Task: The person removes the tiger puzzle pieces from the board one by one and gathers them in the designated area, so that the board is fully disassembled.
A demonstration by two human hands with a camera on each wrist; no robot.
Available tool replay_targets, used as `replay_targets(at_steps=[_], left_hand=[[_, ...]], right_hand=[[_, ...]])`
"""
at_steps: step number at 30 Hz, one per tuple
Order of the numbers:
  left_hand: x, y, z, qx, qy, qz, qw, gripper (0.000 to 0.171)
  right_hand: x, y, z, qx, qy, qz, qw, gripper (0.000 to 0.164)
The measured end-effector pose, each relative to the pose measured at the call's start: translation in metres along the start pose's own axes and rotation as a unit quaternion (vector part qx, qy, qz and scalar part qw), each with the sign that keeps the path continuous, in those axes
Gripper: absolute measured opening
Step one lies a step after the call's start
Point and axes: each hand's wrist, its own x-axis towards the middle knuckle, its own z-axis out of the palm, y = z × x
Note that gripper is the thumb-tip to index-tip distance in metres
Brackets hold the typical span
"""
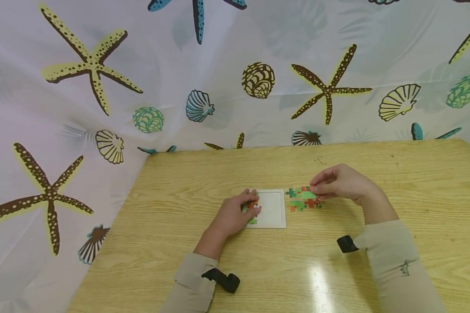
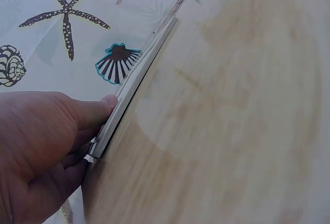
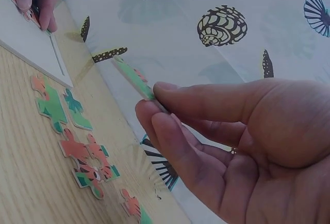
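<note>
A white jigsaw tray (image 1: 272, 213) lies flat on the table, with several joined pieces (image 1: 252, 221) showing an orange and green animal picture along its left side. My left hand (image 1: 233, 212) holds the tray's left end, thumb on top in the left wrist view, fingers partly covering the joined pieces. My right hand (image 1: 338, 183) is raised just right of the tray. Between its thumb and fingers it pinches a thin green and red jigsaw piece (image 3: 133, 81), tilted and seen nearly edge-on in the right wrist view. Several loose jigsaw pieces (image 3: 51, 106) lie below that hand.
The loose pieces sit in rough rows close to the tray's right edge; one piece (image 3: 135, 207) lies a little apart. The wooden table (image 1: 297, 256) ends at the back and left against a white curtain (image 1: 227, 56) printed with starfish and shells.
</note>
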Motion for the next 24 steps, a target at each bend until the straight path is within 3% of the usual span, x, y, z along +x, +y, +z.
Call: replay_targets(at_steps=[24], left_hand=[[0.001, 0.0, 0.0, 0.003, 0.0, 0.004, 1.0, 0.039]], right_hand=[[-0.005, 0.007, -0.011, -0.024, 0.011, 0.02, 0.999, 0.031]])
